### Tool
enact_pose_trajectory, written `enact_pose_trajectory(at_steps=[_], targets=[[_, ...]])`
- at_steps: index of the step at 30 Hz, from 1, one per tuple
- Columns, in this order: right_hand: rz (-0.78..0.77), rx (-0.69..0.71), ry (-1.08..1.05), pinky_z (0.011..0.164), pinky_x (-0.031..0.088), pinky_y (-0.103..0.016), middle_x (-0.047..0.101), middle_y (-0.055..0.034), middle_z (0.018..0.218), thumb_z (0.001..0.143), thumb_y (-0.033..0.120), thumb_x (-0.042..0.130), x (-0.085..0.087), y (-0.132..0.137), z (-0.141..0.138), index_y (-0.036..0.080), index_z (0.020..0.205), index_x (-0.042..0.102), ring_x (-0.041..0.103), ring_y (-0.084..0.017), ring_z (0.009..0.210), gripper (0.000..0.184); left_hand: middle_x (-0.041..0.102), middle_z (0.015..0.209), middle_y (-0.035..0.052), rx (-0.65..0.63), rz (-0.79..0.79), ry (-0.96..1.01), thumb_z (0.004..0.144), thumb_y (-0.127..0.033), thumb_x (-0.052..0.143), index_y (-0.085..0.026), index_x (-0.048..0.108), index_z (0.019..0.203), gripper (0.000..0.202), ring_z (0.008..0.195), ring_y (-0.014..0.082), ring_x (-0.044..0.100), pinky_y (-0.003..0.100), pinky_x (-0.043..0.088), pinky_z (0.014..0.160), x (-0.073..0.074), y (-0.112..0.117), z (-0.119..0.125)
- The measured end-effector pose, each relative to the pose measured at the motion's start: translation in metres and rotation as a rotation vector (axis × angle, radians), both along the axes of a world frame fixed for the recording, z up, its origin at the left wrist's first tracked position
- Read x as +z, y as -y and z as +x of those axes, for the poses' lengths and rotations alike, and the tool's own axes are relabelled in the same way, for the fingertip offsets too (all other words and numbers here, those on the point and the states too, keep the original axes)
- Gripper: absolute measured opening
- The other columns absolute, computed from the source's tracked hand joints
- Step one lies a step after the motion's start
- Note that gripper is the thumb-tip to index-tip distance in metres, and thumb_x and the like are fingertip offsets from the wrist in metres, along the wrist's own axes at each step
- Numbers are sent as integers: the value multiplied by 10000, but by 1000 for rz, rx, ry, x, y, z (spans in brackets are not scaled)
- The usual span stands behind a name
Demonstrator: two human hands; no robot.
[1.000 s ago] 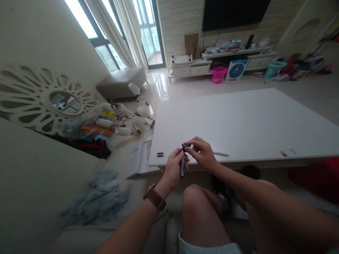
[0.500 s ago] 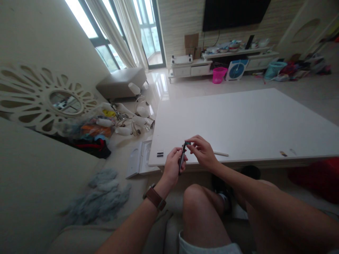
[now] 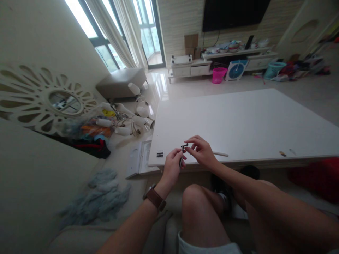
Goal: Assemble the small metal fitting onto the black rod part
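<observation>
My left hand (image 3: pixel 172 165) is closed round the handle of a slim dark razor (image 3: pixel 183 147), held upright over the table's near edge. At the top of the handle, its small crosswise head points right. The thumb and forefinger of my right hand (image 3: pixel 200 151) pinch about that head, partly hiding it. Just left of my hands, two small black strips (image 3: pixel 160 154) lie on the white table (image 3: pixel 238 120). A pale, thin stick-like item (image 3: pixel 220 153) lies beyond my right wrist.
Two small flat pieces (image 3: pixel 283 153) lie near the table's front edge at right. An opened white box (image 3: pixel 135 160) stands on the floor by the table's left corner. A chandelier (image 3: pixel 132 121) with white shades and a grey fluffy cloth (image 3: pixel 97 197) lie on the floor at left.
The razor has turned a little in my left hand, and less of its handle shows below the fingers. My right fingers stay at its head.
</observation>
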State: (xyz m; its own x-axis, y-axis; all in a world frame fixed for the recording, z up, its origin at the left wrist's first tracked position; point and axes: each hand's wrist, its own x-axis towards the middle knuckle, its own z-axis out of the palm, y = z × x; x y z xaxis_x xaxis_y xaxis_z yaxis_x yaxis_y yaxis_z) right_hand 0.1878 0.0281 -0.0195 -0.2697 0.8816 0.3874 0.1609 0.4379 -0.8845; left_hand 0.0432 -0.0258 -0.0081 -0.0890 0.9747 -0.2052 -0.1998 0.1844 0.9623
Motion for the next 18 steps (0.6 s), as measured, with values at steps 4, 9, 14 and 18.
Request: enact_pose_trajectory(at_steps=[4, 9, 14, 18], targets=[[-4, 12, 3, 465, 413, -182, 630, -61, 1014, 867, 269, 669, -3, -1, 1, 194, 1023, 702, 587, -90, 659, 176, 584, 717, -13, -4, -20, -11, 752, -373, 644, -159, 601, 853, 241, 500, 80, 524, 202, 407, 472, 3, 1, 1], [-32, 40, -18, 475, 436, -190, 668, -52, 984, 877, 256, 655, -4, -1, -1, 193, 1043, 694, 617, -88, 615, 182, 604, 758, -5, -6, -38, 3, 723, -349, 671, -170, 572, 847, 239, 538, 101, 570, 214, 437, 490, 6, 2, 2], [-40, 43, -16, 468, 441, -194, 681, -45, 950, 885, 270, 652, -3, 0, -1, 189, 1005, 694, 629, -95, 607, 151, 626, 700, 2, -8, -65, 46, 729, -353, 659, -184, 547, 838, 230, 508, 102, 552, 195, 388, 471, 2, 1, 3], [-51, 56, -10, 466, 451, -203, 691, -49, 930, 892, 303, 650, -3, 0, 0, 184, 1018, 690, 629, -100, 587, 178, 583, 641, -10, -40, -50, 66, 795, -446, 594, -178, 579, 864, 277, 455, 87, 480, 187, 319, 430, -2, 0, 1]])
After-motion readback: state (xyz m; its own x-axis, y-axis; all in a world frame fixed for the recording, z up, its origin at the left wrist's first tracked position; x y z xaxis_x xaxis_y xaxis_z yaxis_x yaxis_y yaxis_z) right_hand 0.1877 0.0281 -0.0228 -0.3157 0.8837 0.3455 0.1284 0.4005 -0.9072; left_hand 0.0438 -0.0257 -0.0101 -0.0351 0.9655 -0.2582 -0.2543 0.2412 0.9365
